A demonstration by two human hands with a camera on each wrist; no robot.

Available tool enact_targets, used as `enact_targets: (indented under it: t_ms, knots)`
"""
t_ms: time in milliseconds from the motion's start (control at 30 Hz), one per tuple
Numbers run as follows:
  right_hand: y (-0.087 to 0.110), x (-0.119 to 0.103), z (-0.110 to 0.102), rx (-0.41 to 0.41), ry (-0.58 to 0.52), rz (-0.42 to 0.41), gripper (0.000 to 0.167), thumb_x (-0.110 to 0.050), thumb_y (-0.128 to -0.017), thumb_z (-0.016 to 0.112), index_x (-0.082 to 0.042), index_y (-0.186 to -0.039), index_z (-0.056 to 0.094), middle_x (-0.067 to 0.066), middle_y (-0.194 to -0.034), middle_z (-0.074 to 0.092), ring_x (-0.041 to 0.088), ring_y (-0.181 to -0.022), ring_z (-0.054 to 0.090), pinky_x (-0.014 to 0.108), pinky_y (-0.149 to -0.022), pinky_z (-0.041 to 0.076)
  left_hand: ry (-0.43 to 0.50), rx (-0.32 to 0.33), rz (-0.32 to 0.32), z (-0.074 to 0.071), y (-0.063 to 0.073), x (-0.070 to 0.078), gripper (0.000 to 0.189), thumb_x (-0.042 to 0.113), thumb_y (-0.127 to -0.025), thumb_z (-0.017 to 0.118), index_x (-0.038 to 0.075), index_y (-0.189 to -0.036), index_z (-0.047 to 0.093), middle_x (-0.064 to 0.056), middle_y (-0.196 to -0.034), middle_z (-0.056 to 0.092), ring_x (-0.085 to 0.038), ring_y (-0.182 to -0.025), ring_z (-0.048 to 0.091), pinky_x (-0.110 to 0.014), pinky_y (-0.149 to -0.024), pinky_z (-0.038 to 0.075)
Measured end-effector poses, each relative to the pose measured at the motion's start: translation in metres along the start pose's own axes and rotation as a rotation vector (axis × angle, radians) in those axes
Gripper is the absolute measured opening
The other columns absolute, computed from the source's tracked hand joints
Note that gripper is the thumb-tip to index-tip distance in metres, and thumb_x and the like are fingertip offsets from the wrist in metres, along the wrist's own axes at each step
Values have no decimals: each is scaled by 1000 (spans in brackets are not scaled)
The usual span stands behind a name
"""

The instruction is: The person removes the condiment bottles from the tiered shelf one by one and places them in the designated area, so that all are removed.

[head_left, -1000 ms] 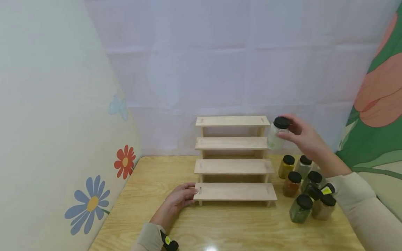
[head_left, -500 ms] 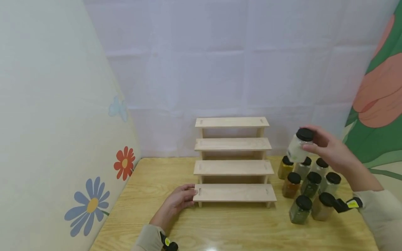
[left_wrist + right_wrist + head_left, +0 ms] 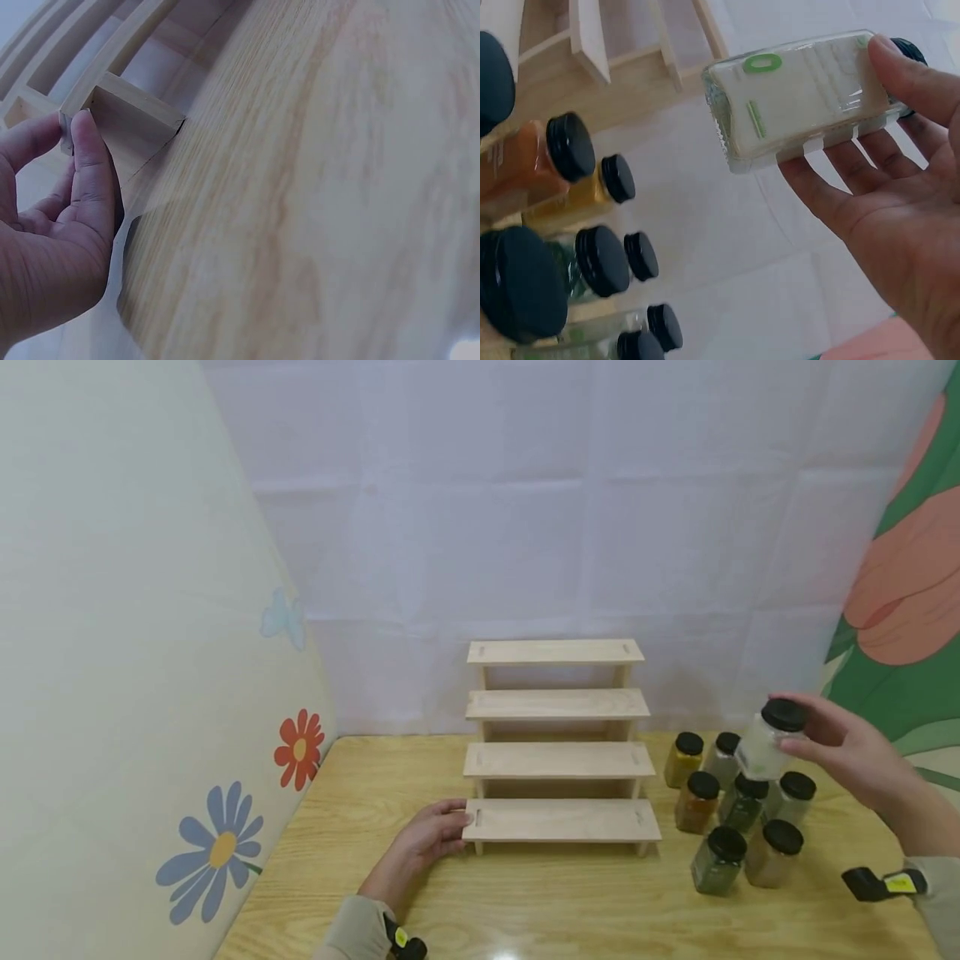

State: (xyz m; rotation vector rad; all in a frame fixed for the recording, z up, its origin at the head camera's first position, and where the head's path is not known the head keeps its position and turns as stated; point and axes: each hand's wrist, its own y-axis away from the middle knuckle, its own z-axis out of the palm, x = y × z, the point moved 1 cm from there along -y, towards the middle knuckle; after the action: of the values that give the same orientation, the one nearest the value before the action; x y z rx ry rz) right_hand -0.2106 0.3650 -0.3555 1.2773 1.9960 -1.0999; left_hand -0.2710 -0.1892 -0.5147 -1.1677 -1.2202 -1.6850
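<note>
A four-step wooden rack [image 3: 555, 752] stands at the table's [image 3: 525, 902] far edge. The left hand [image 3: 423, 843] rests against the left end of its lowest step. The right hand [image 3: 855, 756] holds a white-filled jar [image 3: 765, 743] by its black lid, tilted, above the jar cluster [image 3: 731, 814] near the table's right edge.

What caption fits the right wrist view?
Right hand holds a clear black-lidded jar of white powder above black-lidded spice jars.
</note>
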Motion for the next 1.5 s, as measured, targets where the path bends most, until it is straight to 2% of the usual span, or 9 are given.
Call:
enact_targets:
  t_ms: [200, 267, 400, 667, 1033, 1100, 1333, 1400, 1500]
  knots:
    - [19, 17, -7, 21, 49, 9, 65, 2, -100, 59, -17, -157, 35, -27, -133, 46, -11, -107, 55, 13, -75, 50, 7, -14, 1, -1, -2, 1, 56, 9, -95, 68, -6, -143, 44, -1, -100, 72, -11, -82, 69, -22, -65, 55]
    - [25, 23, -9, 20, 59, 18, 66, 2, -100, 58, -18, -158, 34, -28, -134, 43, -11, -107, 54, 13, -75, 50, 3, -10, 2, 1, -1, 1, 59, 9, -96, 66, -8, -146, 40, -1, -101, 72, -11, -82, 68, -23, -65, 55]
    - [37, 31, -14, 18, 52, 15, 64, 3, -100, 57, -20, -157, 36, -27, -135, 42, -8, -104, 54, 16, -71, 49, 1, -12, -1, 1, -1, 1, 59, 9, -96, 66, -8, -146, 39, -2, -101, 72, -11, -83, 69, -23, -65, 55]
    - [58, 52, -25, 9, -15, 20, 68, 12, -99, 52, -26, -153, 38, -28, -131, 48, -15, -109, 54, 12, -76, 50, 6, -2, -10, 0, -1, 1, 58, 9, -96, 67, -8, -145, 41, -2, -100, 72, -10, -81, 68, -23, -65, 55]
    - [80, 83, -30, 66, -21, -62, 71, 21, -94, 52, -20, -151, 42, -24, -131, 49, -15, -114, 49, 8, -78, 45, 9, -8, -8, 1, 1, 3, 59, 8, -96, 66, -9, -146, 39, -1, -97, 71, -10, -80, 68, -23, -65, 56]
    - [81, 88, -30, 56, -74, -82, 71, 23, -93, 51, -19, -150, 44, -22, -130, 53, -12, -112, 52, 9, -78, 46, 8, -8, -8, 1, 1, 3, 58, 8, -96, 65, -9, -146, 39, -1, -97, 71, -10, -80, 68, -23, -65, 56]
    - [90, 106, -26, -18, -422, -137, 71, 29, -91, 44, -15, -147, 49, -13, -131, 60, -3, -111, 60, 14, -79, 51, 8, 4, -23, 0, -1, 3, 57, 8, -96, 66, -7, -145, 41, -1, -99, 72, -9, -80, 68, -23, -65, 56]
    - [92, 111, -24, -22, -453, -132, 71, 29, -91, 43, -15, -146, 50, -13, -131, 61, -2, -111, 61, 14, -79, 51, 7, 4, -25, 0, -1, 3, 57, 8, -96, 66, -7, -145, 41, 0, -99, 72, -9, -80, 68, -23, -66, 56]
    - [95, 117, -22, -20, -428, -59, 72, 26, -93, 44, -24, -144, 51, -18, -130, 61, -3, -108, 61, 15, -76, 51, 5, 5, -27, 0, -1, 3, 57, 8, -96, 66, -7, -145, 41, 0, -100, 72, -9, -81, 68, -23, -66, 56]
